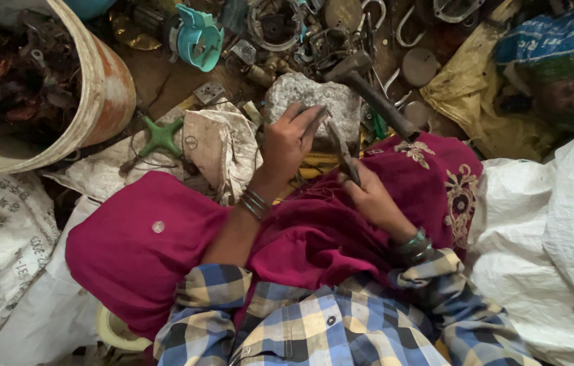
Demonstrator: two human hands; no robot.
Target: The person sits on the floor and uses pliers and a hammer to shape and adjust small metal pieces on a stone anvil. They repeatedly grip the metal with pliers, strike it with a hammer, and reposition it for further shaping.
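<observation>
Where the grey stone block [314, 102] rests on the cluttered floor [165, 81], both hands are brought together just in front of it. The left hand [287, 146] is laid against the near face of the stone, its fingers [298, 115] curled around the upper end of a thin, dark metal piece [317, 122]; the grip is closed on it. The right hand [371, 193] is held lower, over the lap, and its fingers are wrapped shut around a slim metal tool [342, 152] that slants up toward the left hand. Whether the two metal parts are joined or merely touching cannot be told.

A hammer [368, 91] is seen lying with its head on the far right corner of the stone and its handle slanting down onto the magenta cloth [144, 251] that covers the knees. Bangles are worn at both wrists, above blue, white and yellow checked sleeves [287, 325].

Left of the stone a crumpled off-white rag [222, 146] and a green cross-shaped part [161, 135] are found. A worn bucket of scrap [104, 88] stands at far left, a teal plastic fitting [199, 41] lies beyond it, and mixed metal scrap [314, 34] is heaped behind the stone. White sacks [551, 251] are piled at right.
</observation>
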